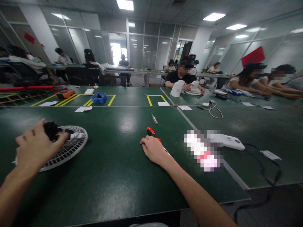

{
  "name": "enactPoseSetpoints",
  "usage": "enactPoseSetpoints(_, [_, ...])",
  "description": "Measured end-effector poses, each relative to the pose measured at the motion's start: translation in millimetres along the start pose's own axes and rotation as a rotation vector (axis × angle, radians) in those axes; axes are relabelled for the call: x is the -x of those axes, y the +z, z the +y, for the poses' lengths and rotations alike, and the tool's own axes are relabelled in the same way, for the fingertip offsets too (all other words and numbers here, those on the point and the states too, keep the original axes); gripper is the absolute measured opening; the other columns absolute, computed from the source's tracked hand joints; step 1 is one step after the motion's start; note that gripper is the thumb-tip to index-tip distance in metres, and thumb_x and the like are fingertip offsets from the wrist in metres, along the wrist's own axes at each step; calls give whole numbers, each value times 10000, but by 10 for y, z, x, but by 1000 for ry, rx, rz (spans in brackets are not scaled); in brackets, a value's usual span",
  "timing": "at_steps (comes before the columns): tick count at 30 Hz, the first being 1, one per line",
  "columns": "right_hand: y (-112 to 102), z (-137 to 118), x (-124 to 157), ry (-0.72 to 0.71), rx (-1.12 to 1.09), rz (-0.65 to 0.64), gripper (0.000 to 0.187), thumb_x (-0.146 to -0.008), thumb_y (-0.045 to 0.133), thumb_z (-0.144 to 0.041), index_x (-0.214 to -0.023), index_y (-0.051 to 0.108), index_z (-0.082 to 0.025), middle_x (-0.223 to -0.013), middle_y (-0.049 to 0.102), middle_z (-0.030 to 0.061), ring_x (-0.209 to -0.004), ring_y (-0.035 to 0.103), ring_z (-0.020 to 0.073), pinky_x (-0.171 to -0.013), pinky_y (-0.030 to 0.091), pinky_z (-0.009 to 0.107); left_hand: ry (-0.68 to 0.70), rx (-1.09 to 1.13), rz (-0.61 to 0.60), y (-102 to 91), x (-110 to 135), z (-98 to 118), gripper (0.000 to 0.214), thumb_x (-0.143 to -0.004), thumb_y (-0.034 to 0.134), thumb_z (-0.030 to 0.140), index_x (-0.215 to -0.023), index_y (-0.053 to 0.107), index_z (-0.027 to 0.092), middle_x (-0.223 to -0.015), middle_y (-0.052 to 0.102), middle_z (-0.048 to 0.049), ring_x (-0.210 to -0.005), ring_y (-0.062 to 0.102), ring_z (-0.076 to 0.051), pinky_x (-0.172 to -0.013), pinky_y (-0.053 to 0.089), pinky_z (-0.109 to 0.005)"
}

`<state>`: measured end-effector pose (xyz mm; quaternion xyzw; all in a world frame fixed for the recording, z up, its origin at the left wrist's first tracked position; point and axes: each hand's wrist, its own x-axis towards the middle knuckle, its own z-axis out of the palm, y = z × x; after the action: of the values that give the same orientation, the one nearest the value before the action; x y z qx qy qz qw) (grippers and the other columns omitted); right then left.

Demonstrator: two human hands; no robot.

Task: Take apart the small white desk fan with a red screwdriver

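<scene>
My left hand [35, 146] is closed around a black part [50, 130], which looks like a fan motor, at the left of the table. Under it lies a round white fan grille [81, 129] with its slats showing; the hand covers its left side. My right hand [152, 149] rests palm down near the middle of the table, fingers curled against a screwdriver [151, 131] with a red and black handle. The screwdriver's metal shaft shows past the wrist, while the fingertips' hold is partly hidden. Farther off lies a small, thin, clear-handled screwdriver [154, 119].
A blue bin [98, 98] with black pieces stands at the back left, near an orange tool [65, 94]. To the right lie a blurred bright device [202, 151], a white power bank-like block [233, 142] and a black cable [262, 164]. A person [176, 78] works opposite.
</scene>
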<state>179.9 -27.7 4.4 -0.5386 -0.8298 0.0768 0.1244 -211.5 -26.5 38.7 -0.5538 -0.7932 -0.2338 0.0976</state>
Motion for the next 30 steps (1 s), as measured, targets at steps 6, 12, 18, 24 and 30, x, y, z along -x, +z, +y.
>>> enactPoseSetpoints(6, [22,49,-4,17,-1,40,219,-953,516,-125,-995,718,-199,-1064,701,115,-987,653,247,-820,496,355,65,117,-86,55,201,846,918,-889,465,722,-1611,225,209,-1477,457,-227,-1337,411,-506,-1014,446,-715])
enactPoseSetpoints(12, [-1,51,-10,56,-45,63,231,-956,481,-107,-1031,685,-184,-1073,697,114,-957,662,240,-803,492,342,311,210,49,395,408,1415,806,-935,462,634,-1599,303,206,-1405,505,-220,-1233,476,-455,-983,472,-646])
enactPoseSetpoints(18, [-44,101,-18,143,-278,435,267,-964,433,-137,-1152,618,-182,-1079,690,99,-923,659,220,-826,486,338,450,367,17,534,578,1763,734,-952,447,635,-1580,355,266,-1401,529,-159,-1218,469,-391,-1024,457,-602])
enactPoseSetpoints(24, [-20,167,-37,216,-541,588,295,-933,477,-205,-1218,553,-196,-995,688,61,-773,641,188,-768,487,332,586,597,50,686,676,1763,693,-975,441,605,-1590,304,315,-1483,451,-127,-1328,432,-331,-1130,393,-577])
enactPoseSetpoints(30, [8,180,-62,247,-618,586,296,-916,502,-248,-1206,537,-200,-933,674,31,-646,596,158,-711,479,321,661,701,-2,732,668,1692,849,-904,557,665,-1611,194,366,-1630,262,-131,-1496,308,-378,-1185,325,-643])
